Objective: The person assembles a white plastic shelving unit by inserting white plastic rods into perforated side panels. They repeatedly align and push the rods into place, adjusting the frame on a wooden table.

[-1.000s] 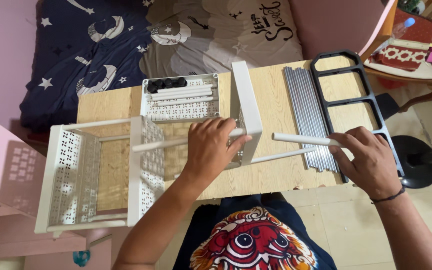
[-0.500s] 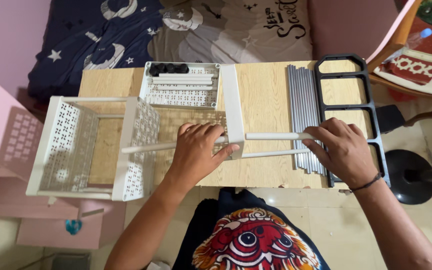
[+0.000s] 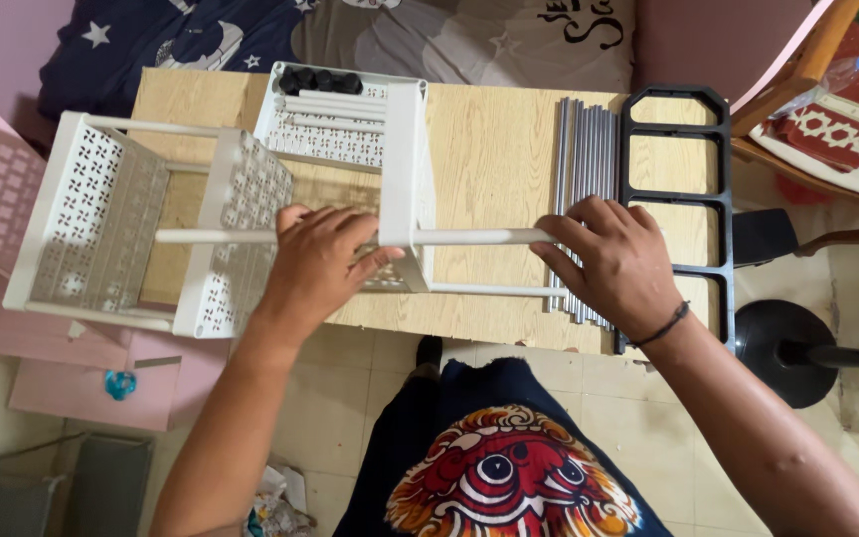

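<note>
White perforated plastic shelf rack (image 3: 151,219), on its side: left hand (image 3: 315,264) clasps a tier steadyingly; right hand (image 3: 613,259) grips white round pole (image 3: 469,237) for alignment.

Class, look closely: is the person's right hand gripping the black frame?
No, the right hand holds a white rod; the black frame lies untouched on the table.

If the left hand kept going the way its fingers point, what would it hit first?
The left hand points up-right along the white rod; likely the white shelf panel the rod passes through, though depth is unclear.
</note>
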